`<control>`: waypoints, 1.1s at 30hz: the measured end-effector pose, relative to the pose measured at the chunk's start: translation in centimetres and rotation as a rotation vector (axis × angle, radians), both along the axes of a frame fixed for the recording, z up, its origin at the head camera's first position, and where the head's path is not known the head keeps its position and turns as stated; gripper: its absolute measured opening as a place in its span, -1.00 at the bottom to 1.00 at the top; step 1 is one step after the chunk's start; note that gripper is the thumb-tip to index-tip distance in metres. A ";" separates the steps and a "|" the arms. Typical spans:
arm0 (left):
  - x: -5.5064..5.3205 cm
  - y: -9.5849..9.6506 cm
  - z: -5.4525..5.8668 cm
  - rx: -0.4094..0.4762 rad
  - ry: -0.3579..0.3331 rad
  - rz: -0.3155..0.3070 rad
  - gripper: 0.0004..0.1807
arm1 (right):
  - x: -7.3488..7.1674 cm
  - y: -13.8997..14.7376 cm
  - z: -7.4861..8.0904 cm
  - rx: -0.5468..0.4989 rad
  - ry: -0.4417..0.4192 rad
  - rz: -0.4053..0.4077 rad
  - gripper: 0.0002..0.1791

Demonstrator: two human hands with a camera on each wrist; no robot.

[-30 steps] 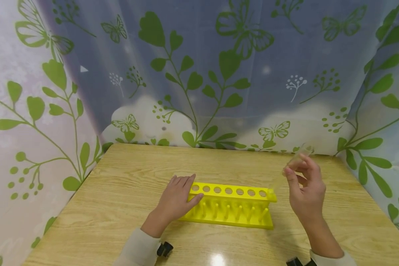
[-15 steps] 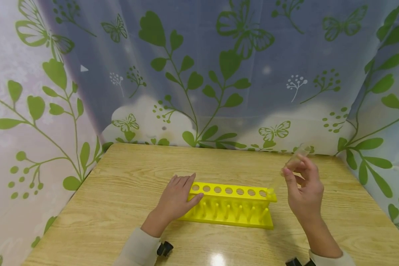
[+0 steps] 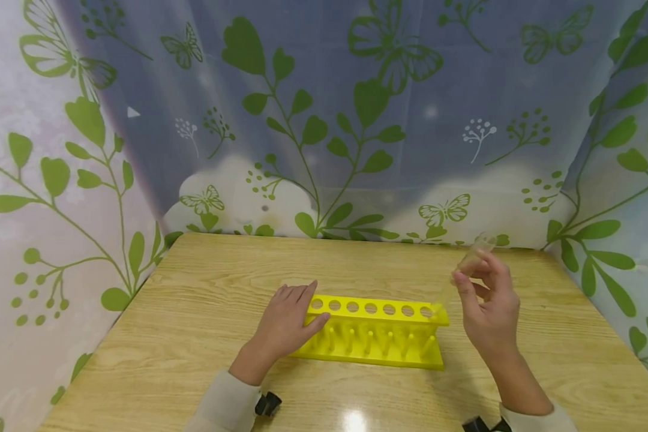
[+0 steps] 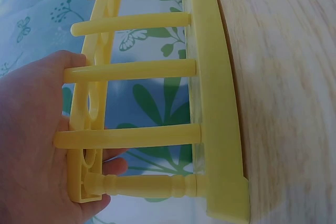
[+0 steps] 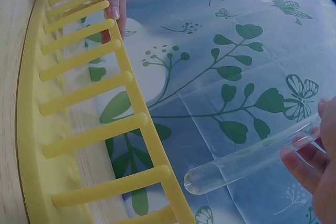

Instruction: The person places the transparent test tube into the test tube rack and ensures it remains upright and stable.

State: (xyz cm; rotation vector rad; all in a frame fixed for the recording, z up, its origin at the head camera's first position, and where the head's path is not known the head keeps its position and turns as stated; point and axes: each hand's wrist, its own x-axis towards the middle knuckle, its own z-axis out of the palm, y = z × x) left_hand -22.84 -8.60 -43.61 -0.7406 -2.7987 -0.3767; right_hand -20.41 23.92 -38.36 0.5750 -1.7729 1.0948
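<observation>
A yellow test tube rack [image 3: 375, 357] stands on the table, with a row of round holes along its top and upright pegs below. My left hand [image 3: 283, 324] holds the rack's left end. In the left wrist view its thumb side lies on one side of the top bar and fingertips [image 4: 115, 166] show on the other. My right hand [image 3: 491, 309] pinches a clear test tube [image 5: 241, 166] near its upper end. The tube slants down to the left, its rounded bottom close over the rack's right end, by the last holes.
The wooden table [image 3: 205, 270] reaches back to a patterned curtain [image 3: 324, 120]. More of the same leaf-and-butterfly cloth hangs at the left and right sides. A black wrist mount [image 3: 268, 404] sits at the left sleeve.
My right hand has shifted slightly left with the test tube, bringing its lower end further over the rack's right end. The left hand and the rack stay in place.
</observation>
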 end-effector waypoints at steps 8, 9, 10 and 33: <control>0.0 0.0 0.0 0.005 0.008 0.000 -0.24 | -0.1 -0.2 -0.1 -0.005 -0.013 0.024 -0.47; 0.0 0.0 0.0 0.006 0.008 0.000 -0.24 | -0.1 -0.3 -0.1 -0.003 -0.012 0.024 -0.46; 0.0 0.0 0.0 0.005 0.009 0.001 -0.24 | -0.1 -0.3 -0.1 -0.002 -0.010 0.024 -0.46; 0.0 0.1 -0.1 -0.006 0.019 0.007 -0.23 | -0.2 0.0 -0.2 0.063 -0.020 0.067 -0.51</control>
